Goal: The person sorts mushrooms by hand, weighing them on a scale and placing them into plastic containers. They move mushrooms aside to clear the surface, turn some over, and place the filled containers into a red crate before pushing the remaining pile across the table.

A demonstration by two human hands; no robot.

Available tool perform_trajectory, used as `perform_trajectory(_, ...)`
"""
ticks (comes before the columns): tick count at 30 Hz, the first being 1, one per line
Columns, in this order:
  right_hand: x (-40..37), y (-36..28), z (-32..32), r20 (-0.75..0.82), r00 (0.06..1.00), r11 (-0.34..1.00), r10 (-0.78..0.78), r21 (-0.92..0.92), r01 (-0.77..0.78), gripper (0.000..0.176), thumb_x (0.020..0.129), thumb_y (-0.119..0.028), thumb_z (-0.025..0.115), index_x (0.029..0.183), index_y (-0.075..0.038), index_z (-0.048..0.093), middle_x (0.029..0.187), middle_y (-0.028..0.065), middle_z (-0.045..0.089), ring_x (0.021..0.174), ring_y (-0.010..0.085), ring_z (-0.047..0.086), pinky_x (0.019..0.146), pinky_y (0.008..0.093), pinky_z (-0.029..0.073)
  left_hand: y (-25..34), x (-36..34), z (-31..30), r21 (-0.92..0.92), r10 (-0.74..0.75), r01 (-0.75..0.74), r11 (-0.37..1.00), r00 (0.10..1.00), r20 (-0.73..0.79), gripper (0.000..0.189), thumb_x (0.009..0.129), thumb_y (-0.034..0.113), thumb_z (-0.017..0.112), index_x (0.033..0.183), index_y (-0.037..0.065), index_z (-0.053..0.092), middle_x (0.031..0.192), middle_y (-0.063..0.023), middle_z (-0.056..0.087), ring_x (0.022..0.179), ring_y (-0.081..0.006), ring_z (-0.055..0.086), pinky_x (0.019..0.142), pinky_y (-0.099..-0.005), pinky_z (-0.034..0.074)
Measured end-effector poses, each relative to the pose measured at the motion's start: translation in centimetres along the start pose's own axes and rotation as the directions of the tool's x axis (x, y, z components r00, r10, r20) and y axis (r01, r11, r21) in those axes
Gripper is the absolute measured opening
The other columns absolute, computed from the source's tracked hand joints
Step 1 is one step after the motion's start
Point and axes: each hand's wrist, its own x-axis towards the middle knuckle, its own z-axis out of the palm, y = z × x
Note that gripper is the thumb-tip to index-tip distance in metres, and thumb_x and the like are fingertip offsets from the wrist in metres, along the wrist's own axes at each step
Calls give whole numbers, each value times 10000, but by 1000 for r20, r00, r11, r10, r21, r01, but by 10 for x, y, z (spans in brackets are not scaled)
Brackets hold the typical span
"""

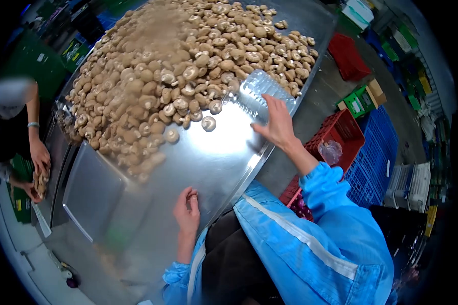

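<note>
Well, right hand [279, 122]: fingers spread
Left hand [187, 212]: fingers curled, grip unclear
Trays [258, 84]: one stack, counter's [203, 165] edge
Mushrooms [188, 73]: hundreds

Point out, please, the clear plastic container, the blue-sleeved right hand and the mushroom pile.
Clear plastic container [258, 89]: head view, on its exposed clear surface.
Right hand [280, 123]: head view, on the back of it.
Mushroom pile [191, 72]: head view, near its middle.
</note>
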Motion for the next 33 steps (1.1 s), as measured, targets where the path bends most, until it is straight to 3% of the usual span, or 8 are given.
perform_trajectory(2, -9, -29, -8, 78, 984, 979, -161, 136, 150, 855, 648, -292, 805, 1368, 2, 448, 1290, 223, 524, 1184, 379, 505, 1033, 433, 410, 9, -1, -5, -75, -45, 41, 996, 997, -61, 288, 890, 40, 643, 1169, -21, 607, 1065, -130, 677, 984, -203, 660, 879, -325, 516)
perform_trajectory(5, -37, -71, 0, 533, 829, 884, -169, 454, -111, 934, 693, -411, 803, 1429, 6, 407, 1353, 235, 500, 1253, 361, 489, 1079, 443, 386, 47, 7, -8, -165, -14, -18, 986, 982, -190, 381, 845, 58, 685, 1207, -14, 591, 1155, -142, 646, 1080, -210, 618, 919, -331, 487)
perform_trajectory(10, -62, -120, 28, 783, 251, 705, -569, 622, -342, 867, 788, -438, 767, 1444, 1, 407, 1258, 196, 607, 1159, 296, 586, 1005, 398, 467, 55, 28, -34, 131, 124, -124, 984, 992, 12, 420, 809, 121, 745, 1197, 24, 615, 1154, -121, 624, 1055, -233, 603, 908, -367, 477)
perform_trajectory(16, -64, -81, 48, 841, 348, 220, -414, 464, -858, 656, 937, -356, 643, 1451, -23, 407, 1234, 124, 632, 1132, 193, 597, 958, 330, 490, 34, 37, -36, -192, -300, 281, 940, 951, -77, 78, 996, 100, 531, 984, 29, 562, 885, -105, 650, 572, -111, 607, 469, -204, 449)
perform_trajectory(20, -58, -61, 37, 896, 430, 355, -111, 440, -825, 535, 998, -265, 553, 1443, -12, 396, 1164, 133, 664, 1025, 188, 661, 859, 298, 534, 29, 63, -9, -344, -378, 327, 880, 922, -91, 158, 1020, 107, 456, 1140, 6, 478, 898, -138, 643, 557, -155, 620, 434, -216, 468)
perform_trajectory(25, -54, -32, 52, 715, 637, 453, 288, 484, -749, 411, 975, -91, 444, 1375, 5, 430, 780, 100, 656, 466, 134, 571, 432, 278, 460, 23, 75, 48, -455, -484, 527, 718, 848, 219, 320, 990, 72, 454, 1289, 0, 364, 942, -198, 655, 511, -206, 611, 385, -248, 474)
perform_trajectory(30, -43, 6, 66, 661, 649, 452, 377, 481, -751, 366, 963, -81, 444, 1314, 10, 494, 695, 86, 617, 449, 122, 514, 424, 283, 421, 4, 102, 78, -430, -616, 848, 311, 524, 588, 471, 947, 62, 497, 1360, 2, 278, 1004, -235, 655, 518, -237, 605, 362, -260, 420)
perform_trajectory(33, -20, 14, 92, 637, 654, 431, 409, 497, -754, 360, 959, -75, 437, 1303, 4, 509, 699, 95, 624, 443, 126, 509, 422, 287, 417, -3, 127, 86, -479, -604, 823, 306, 556, 571, 509, 927, 86, 549, 1361, 13, 294, 999, -228, 667, 499, -209, 573, 362, -254, 395)
